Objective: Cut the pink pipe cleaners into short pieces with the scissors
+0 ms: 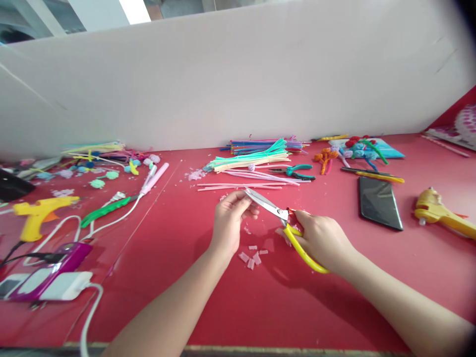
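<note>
My right hand [320, 239] is wrapped round the yellow handles of a pair of scissors [274, 208]. The blades point left and away from me, and their tips reach the fingertips of my left hand [231, 213]. My left thumb and forefinger are pinched together at the blade tips; whatever lies between them is too small to make out. Below the hands several small pale pink cut pieces [251, 259] lie on the red table [178, 297]. Just beyond my left hand are loose pink pipe cleaners [241, 187].
Bundled mint pipe cleaners [253, 156] and teal-handled pliers [297, 171] lie ahead. To the right are a black phone [380, 203] and a yellow glue gun [442, 210]. On the left, another yellow glue gun [40, 213], a green-handled cutter [106, 212] and a purple power strip [61, 270] with cables.
</note>
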`<act>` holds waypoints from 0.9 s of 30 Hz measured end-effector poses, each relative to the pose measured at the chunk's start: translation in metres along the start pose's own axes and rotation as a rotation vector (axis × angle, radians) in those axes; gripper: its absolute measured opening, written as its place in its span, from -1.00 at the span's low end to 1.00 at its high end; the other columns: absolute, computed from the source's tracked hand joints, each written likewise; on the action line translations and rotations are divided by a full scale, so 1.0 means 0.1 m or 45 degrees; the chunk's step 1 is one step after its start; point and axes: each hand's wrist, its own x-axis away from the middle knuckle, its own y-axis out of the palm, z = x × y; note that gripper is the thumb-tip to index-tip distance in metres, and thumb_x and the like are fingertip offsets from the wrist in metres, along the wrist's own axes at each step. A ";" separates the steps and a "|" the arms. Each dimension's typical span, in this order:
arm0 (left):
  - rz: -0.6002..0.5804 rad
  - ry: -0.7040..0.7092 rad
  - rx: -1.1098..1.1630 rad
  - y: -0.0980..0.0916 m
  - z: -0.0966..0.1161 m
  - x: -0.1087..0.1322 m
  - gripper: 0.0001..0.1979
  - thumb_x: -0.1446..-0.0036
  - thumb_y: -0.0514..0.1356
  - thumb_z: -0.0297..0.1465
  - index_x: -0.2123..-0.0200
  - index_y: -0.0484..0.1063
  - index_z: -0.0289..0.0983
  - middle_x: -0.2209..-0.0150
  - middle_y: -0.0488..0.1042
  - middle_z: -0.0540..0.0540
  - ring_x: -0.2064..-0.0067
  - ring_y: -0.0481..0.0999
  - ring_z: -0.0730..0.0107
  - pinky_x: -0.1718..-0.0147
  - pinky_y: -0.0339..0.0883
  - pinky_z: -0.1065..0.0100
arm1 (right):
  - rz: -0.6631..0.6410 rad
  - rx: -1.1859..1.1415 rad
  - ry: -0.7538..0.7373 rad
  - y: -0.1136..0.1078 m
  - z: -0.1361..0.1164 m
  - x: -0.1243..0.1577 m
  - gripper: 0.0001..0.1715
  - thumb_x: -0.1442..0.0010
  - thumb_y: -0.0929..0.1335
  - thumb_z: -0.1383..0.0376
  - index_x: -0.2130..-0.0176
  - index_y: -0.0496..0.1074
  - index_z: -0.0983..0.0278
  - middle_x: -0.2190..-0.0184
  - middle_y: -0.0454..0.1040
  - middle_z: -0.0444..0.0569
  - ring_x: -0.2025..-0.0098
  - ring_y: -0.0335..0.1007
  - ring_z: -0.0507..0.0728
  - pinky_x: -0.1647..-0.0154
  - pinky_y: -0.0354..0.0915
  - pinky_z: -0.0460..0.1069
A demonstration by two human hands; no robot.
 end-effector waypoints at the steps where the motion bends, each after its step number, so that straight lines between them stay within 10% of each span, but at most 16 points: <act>1: -0.003 0.003 0.002 0.00 0.00 0.00 -0.91 0.05 0.13 -0.44 0.43 0.40 -0.32 0.56 0.39 0.00 0.54 0.37 0.53 0.55 0.27 0.47 | 0.000 -0.001 0.000 0.00 0.00 0.00 -0.59 -0.05 0.11 -0.04 0.45 0.20 0.23 0.68 0.29 -0.14 0.66 0.19 0.02 0.63 -0.16 -0.11; 27: -0.007 -0.013 0.028 0.02 0.02 0.01 -0.88 0.08 0.16 -0.41 0.43 0.38 -0.35 0.54 0.40 -0.03 0.54 0.37 0.54 0.55 0.26 0.47 | -0.016 0.054 0.009 0.01 0.01 -0.01 -0.61 -0.05 0.13 -0.01 0.48 0.21 0.24 0.71 0.28 -0.13 0.69 0.12 -0.01 0.65 -0.19 -0.12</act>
